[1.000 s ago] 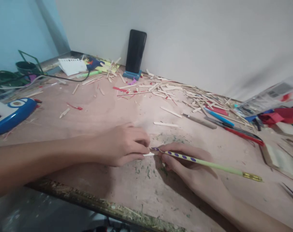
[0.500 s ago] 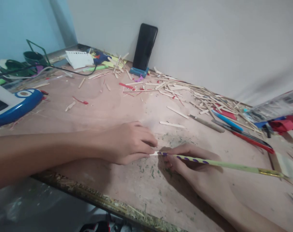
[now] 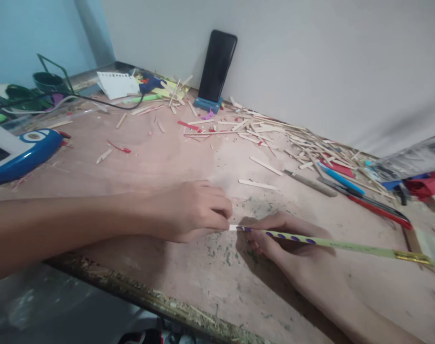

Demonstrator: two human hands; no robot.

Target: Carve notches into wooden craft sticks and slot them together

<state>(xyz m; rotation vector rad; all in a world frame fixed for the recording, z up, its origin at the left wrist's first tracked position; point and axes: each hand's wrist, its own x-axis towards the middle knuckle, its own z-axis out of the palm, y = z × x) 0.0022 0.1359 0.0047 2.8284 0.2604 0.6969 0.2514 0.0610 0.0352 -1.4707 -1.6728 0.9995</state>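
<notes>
My left hand (image 3: 199, 212) rests on the table with its fingers closed on a small pale stick (image 3: 233, 228), of which only a short piece shows at the fingertips. From the right, my right hand (image 3: 282, 239) pinches a light green pencil (image 3: 332, 242) with purple spots and a gold band at its far end. The pencil's near tip is at the exposed part of the pale stick; whether they touch is too small to tell. Just beyond my hands lie two loose flat sticks, one (image 3: 257, 184) nearer and one (image 3: 266, 166) farther.
A dark phone (image 3: 217, 66) leans on a blue stand by the wall. Many wooden sticks (image 3: 271, 129) are heaped along the back. A craft knife (image 3: 309, 183) and a red-and-black tool (image 3: 380, 210) lie at right. A blue-and-white device (image 3: 27, 153) sits at left.
The view has shifted slightly. The pencil and my right hand appear a little farther right, and my left hand has hardly moved. Both grips look the same.
</notes>
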